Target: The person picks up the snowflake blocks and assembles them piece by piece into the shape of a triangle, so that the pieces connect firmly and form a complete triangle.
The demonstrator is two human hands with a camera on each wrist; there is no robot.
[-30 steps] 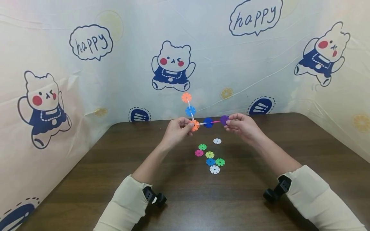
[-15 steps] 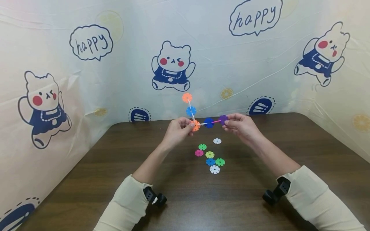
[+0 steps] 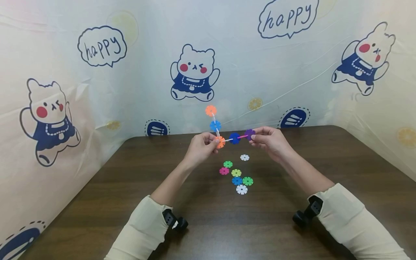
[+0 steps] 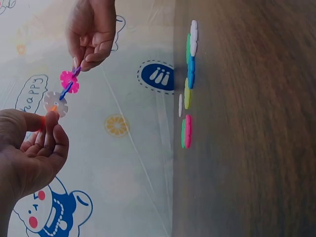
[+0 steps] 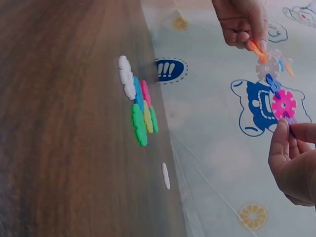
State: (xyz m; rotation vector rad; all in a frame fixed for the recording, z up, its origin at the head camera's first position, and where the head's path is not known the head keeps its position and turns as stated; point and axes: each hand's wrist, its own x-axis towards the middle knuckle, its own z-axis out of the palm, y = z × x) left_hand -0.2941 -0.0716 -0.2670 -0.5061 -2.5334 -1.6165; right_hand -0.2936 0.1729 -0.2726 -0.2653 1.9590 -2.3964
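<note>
Above the wooden table, both hands are pinching a chain of plastic discs: left hand gripping orange, right hand seating purple; pressing firmly seems next.

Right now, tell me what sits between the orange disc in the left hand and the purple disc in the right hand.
Between the orange disc and the purple disc, the head view shows a white disc, a dark blue disc and a pink disc, all linked.

Tabletop: dark brown wood grain.
Loose discs: pink disc, two green discs, yellow-green disc, blue disc, white disc, clustered near the middle.
Apart: another white disc, lying alone farther back.
</note>
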